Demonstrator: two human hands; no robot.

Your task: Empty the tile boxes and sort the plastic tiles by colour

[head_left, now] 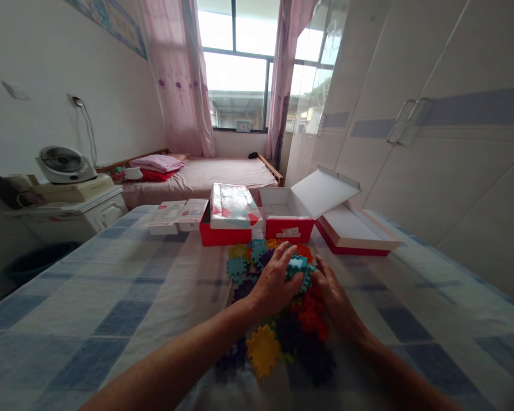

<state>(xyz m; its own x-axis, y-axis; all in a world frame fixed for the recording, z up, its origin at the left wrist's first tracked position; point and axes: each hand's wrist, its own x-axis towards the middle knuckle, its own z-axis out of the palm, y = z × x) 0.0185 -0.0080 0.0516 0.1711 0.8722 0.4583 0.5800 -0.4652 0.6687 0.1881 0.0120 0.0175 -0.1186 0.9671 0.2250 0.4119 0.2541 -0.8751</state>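
A heap of colourful plastic gear toy pieces lies on the checked cloth in front of me. My left hand (276, 285) rests over the middle of the heap, fingers stretched and apart. From the right, my right hand (336, 297) reaches to the heap's edge with its fingers loosely extended. Between the two hands sit teal gear pieces (300, 264), close to the fingertips of both. Red gear pieces (313, 317) lie beside my right palm. Nearer to me are a yellow gear (264, 350) and dark purple gears (302, 345). My left hand covers part of the heap.
Behind the heap stand a red box with a shiny lid (233, 208), an open red box (288, 228) and a box lid (357, 231). Small white boxes (168, 217) are left of them. Beyond are a bed (223, 171), a fan (65, 164) and a wardrobe (454, 188).
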